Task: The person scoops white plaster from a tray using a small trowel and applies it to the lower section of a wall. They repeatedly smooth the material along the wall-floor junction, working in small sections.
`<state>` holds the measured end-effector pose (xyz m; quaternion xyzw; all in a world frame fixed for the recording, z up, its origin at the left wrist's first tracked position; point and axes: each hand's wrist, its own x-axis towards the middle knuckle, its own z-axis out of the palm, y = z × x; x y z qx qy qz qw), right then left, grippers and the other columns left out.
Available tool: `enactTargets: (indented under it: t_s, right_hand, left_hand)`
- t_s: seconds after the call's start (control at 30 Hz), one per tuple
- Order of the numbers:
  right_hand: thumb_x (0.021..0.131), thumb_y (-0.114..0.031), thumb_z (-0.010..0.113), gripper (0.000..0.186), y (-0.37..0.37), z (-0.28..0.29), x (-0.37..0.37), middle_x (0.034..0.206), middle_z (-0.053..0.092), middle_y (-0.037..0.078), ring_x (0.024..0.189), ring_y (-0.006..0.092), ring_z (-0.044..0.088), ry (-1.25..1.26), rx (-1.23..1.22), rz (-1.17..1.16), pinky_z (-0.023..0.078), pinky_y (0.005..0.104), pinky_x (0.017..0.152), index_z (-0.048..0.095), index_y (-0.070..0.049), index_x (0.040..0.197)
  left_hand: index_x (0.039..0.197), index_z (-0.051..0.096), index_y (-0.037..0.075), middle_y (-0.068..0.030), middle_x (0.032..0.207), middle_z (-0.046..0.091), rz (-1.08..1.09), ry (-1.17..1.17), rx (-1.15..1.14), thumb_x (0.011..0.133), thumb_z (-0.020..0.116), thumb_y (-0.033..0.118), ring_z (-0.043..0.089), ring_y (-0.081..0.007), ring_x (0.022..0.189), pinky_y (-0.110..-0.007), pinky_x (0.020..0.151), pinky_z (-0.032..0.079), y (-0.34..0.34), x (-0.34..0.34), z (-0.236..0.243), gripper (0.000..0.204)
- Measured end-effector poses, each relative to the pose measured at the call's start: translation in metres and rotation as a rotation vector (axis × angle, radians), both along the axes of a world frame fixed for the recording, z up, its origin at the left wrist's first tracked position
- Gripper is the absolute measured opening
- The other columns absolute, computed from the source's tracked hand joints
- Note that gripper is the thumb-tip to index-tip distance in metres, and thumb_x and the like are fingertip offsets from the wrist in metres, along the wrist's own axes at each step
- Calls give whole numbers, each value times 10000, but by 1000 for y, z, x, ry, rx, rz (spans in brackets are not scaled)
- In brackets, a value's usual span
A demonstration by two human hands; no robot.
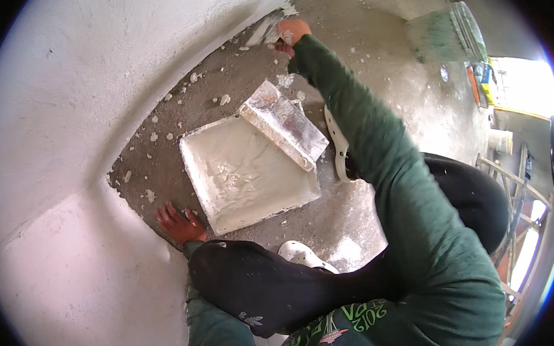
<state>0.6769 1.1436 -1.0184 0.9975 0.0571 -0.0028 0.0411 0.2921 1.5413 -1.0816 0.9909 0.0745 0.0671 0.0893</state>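
Note:
My right hand (292, 31) reaches far forward to the floor near the foot of the wall. It is closed round a flat, pale-bladed scraper (261, 32), whose blade is close to the wall's base. My left hand (181, 226) rests on the floor beside the tray's near left corner, fingers spread, holding nothing. Between the hands sits a square, shallow tray (197, 189) with creamy white plaster (239, 172) in it. A plaster-smeared rectangular block-like tool (285, 127) lies aslant over the tray's far right corner.
White walls (93, 76) meet in a corner on the left. Plaster crumbs (225, 99) dot the grey floor (356, 16). My pale clogs (304, 255) are near the tray. A smeared bucket (449, 34) lies at far right, with a wooden ladder (512, 181) nearer.

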Motion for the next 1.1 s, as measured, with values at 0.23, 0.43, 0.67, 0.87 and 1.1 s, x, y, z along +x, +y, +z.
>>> enactTargets:
  t_s: [0.23,0.43,0.67,0.87,1.1]
  right_hand:
    - [760,-255,576,221,-116,87,47,659,598,143,582,319,587,610,-239,515,501,371,540,592,-36,783]
    - [849,-208,537,154,-135,103,23,717,642,50,648,206,642,601,-10,405,520,352,565,602,-75,806]
    - [920,-217,494,210,-195,-42,70,943,646,90,840,221,636,680,1718,-806,551,396,715,568,-51,1026]
    - [923,-208,492,250,-211,-110,113,985,627,133,882,271,628,871,1811,-752,539,406,706,538,-20,1082]
    - [903,-190,547,233,-281,-77,190,908,610,120,842,251,619,920,1648,-367,531,387,706,536,-13,1054]
  left_hand:
    - [1336,367,29,-186,1362,345,21,-16,-35,873,500,261,268,-398,1315,-544,1062,232,-24,-5,42,535]
    - [1354,362,34,-188,1375,347,34,18,40,893,478,243,260,-383,1325,-527,1057,228,-40,2,55,519]
    - [1318,392,8,-215,1372,348,21,150,-94,860,526,166,270,-412,1310,-508,1074,232,-122,67,1,502]
    - [1113,570,45,-196,982,633,293,377,-297,916,496,146,625,-367,852,-444,742,488,-140,84,10,233]
    - [931,635,38,-231,966,624,202,785,19,944,425,371,585,-424,849,-496,740,449,-233,146,43,394]
